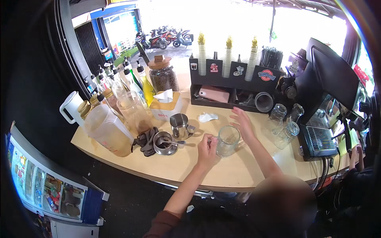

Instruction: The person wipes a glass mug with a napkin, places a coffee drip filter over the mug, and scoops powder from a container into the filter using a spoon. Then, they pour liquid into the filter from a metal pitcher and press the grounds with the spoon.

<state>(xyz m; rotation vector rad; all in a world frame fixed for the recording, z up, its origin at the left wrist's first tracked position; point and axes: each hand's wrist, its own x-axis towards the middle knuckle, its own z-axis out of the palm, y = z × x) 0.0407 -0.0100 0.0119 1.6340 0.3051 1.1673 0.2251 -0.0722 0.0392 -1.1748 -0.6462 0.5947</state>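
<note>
A clear glass mug [228,141] stands upright on the wooden counter [190,170]. My left hand [207,150] is closed around the mug's handle on its left side. My right hand [243,123] is at the mug's upper right, its fingers apart and holding nothing. Left of the mug stand a steel pitcher [179,127] and a metal bowl [164,144] with dark contents and a spoon in it. A crumpled white tissue [208,117] lies behind the mug.
A tissue box [166,106], glass jar [163,77], plastic pitcher [107,131] and several bottles stand left. A black organizer [222,84] with cups and a phone is at the back. Several glasses [286,135] and a machine [321,139] stand right. Another person's hand [356,152] shows far right.
</note>
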